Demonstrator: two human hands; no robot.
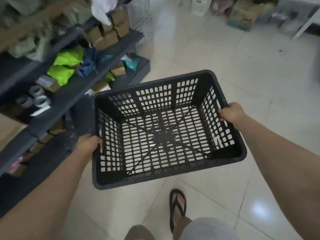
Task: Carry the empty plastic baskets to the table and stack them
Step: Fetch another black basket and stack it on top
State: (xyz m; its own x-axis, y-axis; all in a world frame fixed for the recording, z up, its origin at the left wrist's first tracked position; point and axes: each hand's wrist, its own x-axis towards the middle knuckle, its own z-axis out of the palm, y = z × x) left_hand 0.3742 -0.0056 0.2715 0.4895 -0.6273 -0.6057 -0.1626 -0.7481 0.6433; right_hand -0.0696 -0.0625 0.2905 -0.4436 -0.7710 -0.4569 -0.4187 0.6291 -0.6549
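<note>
The left hand (88, 144) and right hand (231, 112) each grip clamped on opposite rims of the empty black basket (162, 161), held above the tiled floor (251, 70).

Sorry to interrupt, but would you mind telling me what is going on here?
A person is carrying an empty black plastic basket with both hands: the left hand grips its left rim and the right hand its right rim. It is held above the tiled floor, beside dark shelves of packages. No table is clearly in view.
</note>
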